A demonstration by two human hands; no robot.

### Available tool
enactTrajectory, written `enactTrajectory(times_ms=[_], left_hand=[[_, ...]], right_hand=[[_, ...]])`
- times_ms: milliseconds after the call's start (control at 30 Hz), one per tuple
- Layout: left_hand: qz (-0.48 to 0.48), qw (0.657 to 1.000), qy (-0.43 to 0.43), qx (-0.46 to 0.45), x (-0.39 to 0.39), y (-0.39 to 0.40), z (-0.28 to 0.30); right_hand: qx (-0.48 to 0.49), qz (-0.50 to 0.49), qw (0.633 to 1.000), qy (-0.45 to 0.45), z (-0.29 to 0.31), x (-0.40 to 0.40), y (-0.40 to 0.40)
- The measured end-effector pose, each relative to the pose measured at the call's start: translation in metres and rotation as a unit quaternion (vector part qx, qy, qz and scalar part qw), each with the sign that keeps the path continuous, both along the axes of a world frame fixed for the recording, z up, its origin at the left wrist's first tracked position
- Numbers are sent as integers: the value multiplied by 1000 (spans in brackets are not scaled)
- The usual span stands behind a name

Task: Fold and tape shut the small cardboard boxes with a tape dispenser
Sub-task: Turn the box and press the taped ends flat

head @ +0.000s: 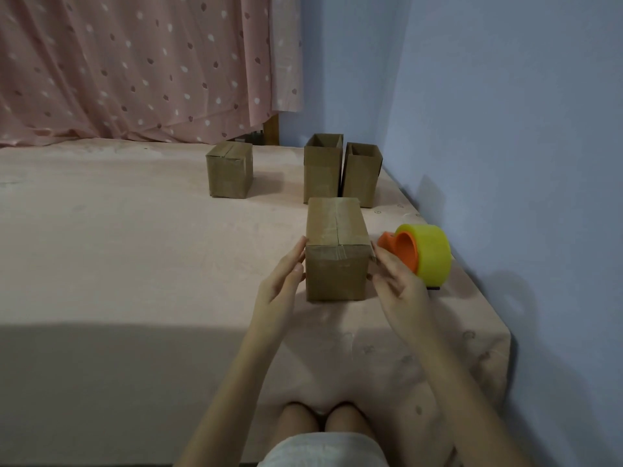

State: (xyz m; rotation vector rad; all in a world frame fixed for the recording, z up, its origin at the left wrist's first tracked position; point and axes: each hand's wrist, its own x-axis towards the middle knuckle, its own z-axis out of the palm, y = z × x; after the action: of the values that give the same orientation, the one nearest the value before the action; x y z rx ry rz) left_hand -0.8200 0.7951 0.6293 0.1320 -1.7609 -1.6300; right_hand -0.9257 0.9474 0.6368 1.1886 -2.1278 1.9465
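Note:
A small closed cardboard box (335, 251) stands on the pink bed sheet (135, 247) in front of me, with tape along its top seam. My left hand (281, 284) lies with straight fingers against the box's left side. My right hand (397, 284) lies with straight fingers at its right side. An orange tape dispenser with a yellow roll (423, 252) sits just right of the box, behind my right hand. Farther back stand a closed taped box (230, 169) and two open-topped boxes (322, 168) (361, 173).
A blue wall (505, 129) runs along the right edge of the bed, close to the dispenser. A pink dotted curtain (135, 62) hangs at the back. My knees (320, 419) show at the bottom. Bare sheet spreads to the left.

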Motion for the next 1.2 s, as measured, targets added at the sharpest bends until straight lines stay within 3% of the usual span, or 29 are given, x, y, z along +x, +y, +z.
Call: enactTrajectory(times_ms=[233,400,567,1200], left_hand=[[-11,1000,-4,-13,4,-4,-8],[56,998,8,-36,1,-20,6],[46,999,9,16,-4,-20,15],[140,987,19,72,-16,3,23]], right_hand=[[-27,-29,999,29,2,-6,1],[-50,-4,998,37,26,-20,2],[-37,-11,996,79,28,-28,2],[-117,-119,985,51,17,-10,-18]])
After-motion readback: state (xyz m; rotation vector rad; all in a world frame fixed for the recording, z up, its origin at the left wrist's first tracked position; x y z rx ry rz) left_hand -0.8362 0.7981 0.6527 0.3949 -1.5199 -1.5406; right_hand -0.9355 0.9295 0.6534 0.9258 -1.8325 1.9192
